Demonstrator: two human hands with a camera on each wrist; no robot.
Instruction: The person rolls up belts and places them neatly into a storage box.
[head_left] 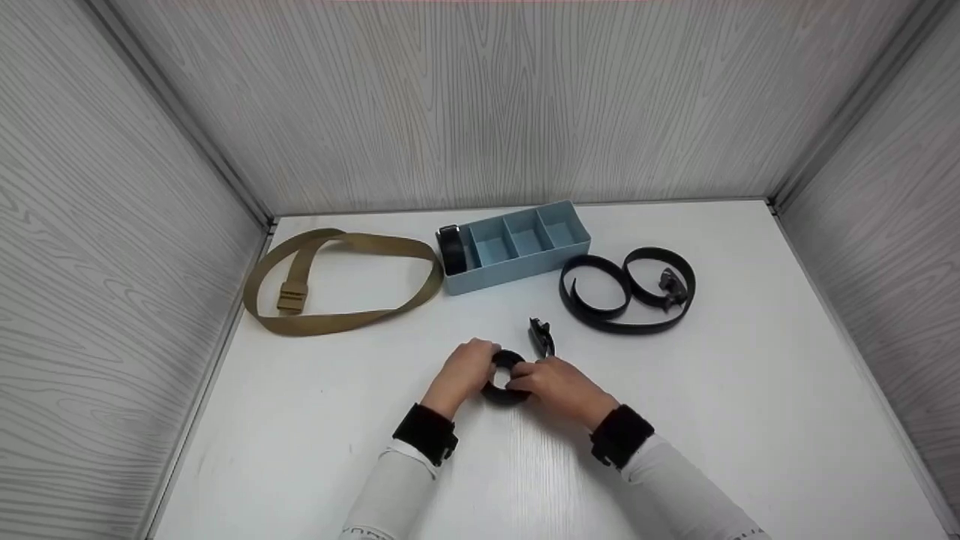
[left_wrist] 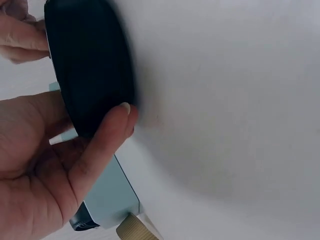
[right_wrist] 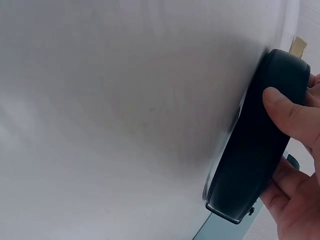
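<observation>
Both hands hold a black belt (head_left: 504,397) rolled into a ring on the white table, with an open hole in its middle. My left hand (head_left: 463,373) grips the roll's left side; in the left wrist view its thumb presses on the belt's smooth outer face (left_wrist: 92,65). From the right, my right hand (head_left: 564,390) pinches the roll, some fingertips inside the ring. Its thumb lies across the outer band (right_wrist: 252,145) in the right wrist view. A dark buckle end (head_left: 541,337) sticks out just beyond the right hand's knuckles.
Behind the hands stands a blue-grey divided box (head_left: 517,266), a rolled black belt (head_left: 452,250) in its left compartment. A tan webbing belt (head_left: 330,325) lies looped at the left. Another black belt (head_left: 637,328) lies loosely curled at the right. Grey wood-grain panels (head_left: 480,105) enclose the table.
</observation>
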